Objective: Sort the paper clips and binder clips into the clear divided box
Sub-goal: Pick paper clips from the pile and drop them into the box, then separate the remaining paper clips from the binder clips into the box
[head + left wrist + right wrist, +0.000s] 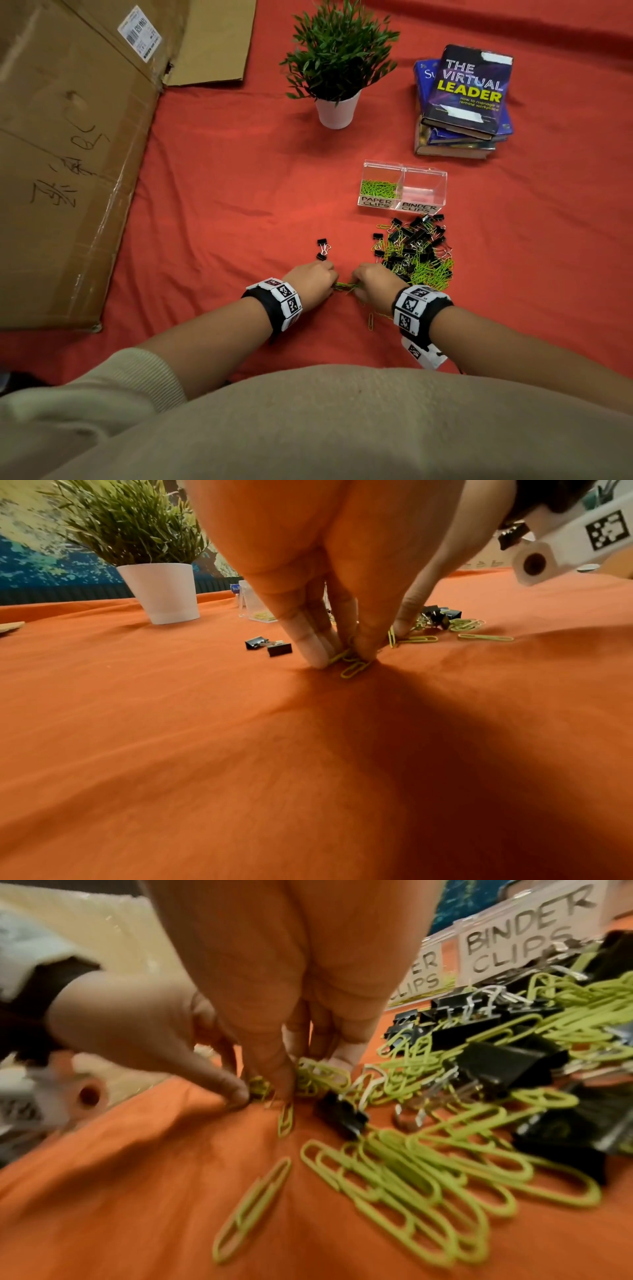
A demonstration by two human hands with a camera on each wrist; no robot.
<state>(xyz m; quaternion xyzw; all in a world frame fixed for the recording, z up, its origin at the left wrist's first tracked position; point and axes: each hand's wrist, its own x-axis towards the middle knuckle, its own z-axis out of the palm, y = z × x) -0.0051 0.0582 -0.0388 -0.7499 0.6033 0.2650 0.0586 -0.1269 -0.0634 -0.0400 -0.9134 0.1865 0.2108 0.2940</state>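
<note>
Both hands at the paper clips
Left hand [313, 279] and right hand [375, 282] pinch green clips [346, 286] together, lower centre.

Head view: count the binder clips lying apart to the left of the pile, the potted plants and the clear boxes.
Stray binder clips: 2
Potted plant: 1
Clear divided box: 1
Total: 4

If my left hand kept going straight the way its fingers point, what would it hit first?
Your left hand points down at the cloth, fingers already on a small bunch of green paper clips. It would likely just press them into the red cloth.
</note>
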